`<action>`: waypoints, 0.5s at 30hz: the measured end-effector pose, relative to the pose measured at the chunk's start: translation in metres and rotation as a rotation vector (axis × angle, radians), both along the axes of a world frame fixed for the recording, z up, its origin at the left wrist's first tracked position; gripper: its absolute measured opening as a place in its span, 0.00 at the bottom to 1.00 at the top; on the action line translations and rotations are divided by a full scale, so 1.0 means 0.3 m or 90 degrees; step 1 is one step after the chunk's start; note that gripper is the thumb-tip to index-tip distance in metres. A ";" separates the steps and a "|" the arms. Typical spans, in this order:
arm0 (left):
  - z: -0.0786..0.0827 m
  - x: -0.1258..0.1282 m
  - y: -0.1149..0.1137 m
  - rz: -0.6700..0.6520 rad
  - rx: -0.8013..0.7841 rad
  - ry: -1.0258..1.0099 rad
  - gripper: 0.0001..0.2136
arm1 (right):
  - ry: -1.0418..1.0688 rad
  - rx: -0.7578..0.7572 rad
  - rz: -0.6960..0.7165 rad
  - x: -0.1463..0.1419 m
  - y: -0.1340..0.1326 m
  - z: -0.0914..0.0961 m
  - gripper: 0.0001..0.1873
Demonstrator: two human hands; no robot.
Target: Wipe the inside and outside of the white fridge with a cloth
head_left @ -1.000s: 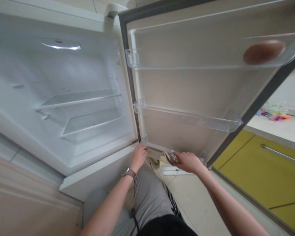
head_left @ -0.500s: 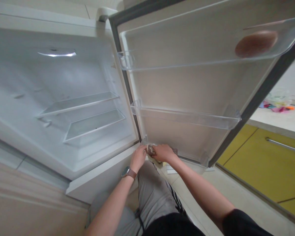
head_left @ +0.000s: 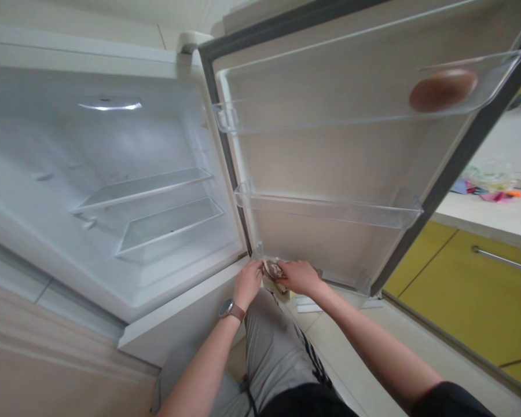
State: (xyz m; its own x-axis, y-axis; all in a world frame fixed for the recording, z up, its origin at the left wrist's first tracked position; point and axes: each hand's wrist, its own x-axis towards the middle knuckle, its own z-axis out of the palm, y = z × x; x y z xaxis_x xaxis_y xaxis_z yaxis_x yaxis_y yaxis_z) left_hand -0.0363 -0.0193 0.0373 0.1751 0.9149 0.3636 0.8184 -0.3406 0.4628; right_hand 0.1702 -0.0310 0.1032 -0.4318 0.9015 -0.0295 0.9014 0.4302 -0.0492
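Note:
A crumpled brown-and-white patterned cloth (head_left: 272,270) lies at the lowest bin (head_left: 359,291) of the open fridge door (head_left: 330,156). My right hand (head_left: 301,277) is closed over this cloth, and a bit of it shows beyond the knuckles. At the cloth's left edge, close to the hinge side, the fingers of my left hand (head_left: 248,282) are curled and pinch its border. Their tips are partly hidden. A watch (head_left: 231,310) sits on my left wrist.
The fridge compartment (head_left: 130,145) stands open at left with two glass shelves (head_left: 169,223). Clear bins (head_left: 330,209) cross the door; a brown oval thing (head_left: 443,90) sits in the top one. Yellow cabinets (head_left: 469,284) and a counter (head_left: 490,219) with colourful items are at right.
My right hand has shifted slightly to the right with the cloth under it. My left hand stays at the cloth's left edge. The view has tilted a little.

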 end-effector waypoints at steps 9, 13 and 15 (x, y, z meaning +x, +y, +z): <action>0.001 0.036 -0.004 0.005 0.028 -0.008 0.05 | -0.035 0.008 -0.056 0.248 -0.049 -0.001 0.21; 0.002 0.046 -0.005 0.011 0.031 -0.004 0.05 | -0.046 -0.009 -0.094 0.373 -0.077 0.002 0.22; 0.002 0.048 -0.005 0.011 0.032 -0.002 0.05 | -0.052 -0.011 -0.108 0.417 -0.089 0.003 0.21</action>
State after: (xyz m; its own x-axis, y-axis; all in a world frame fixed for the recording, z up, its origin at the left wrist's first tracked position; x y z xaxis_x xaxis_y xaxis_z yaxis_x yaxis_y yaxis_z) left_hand -0.0220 -0.0208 0.0377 0.1583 0.8986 0.4093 0.8231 -0.3491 0.4480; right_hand 0.2954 -0.0577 0.1041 -0.2694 0.9602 -0.0744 0.9622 0.2716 0.0214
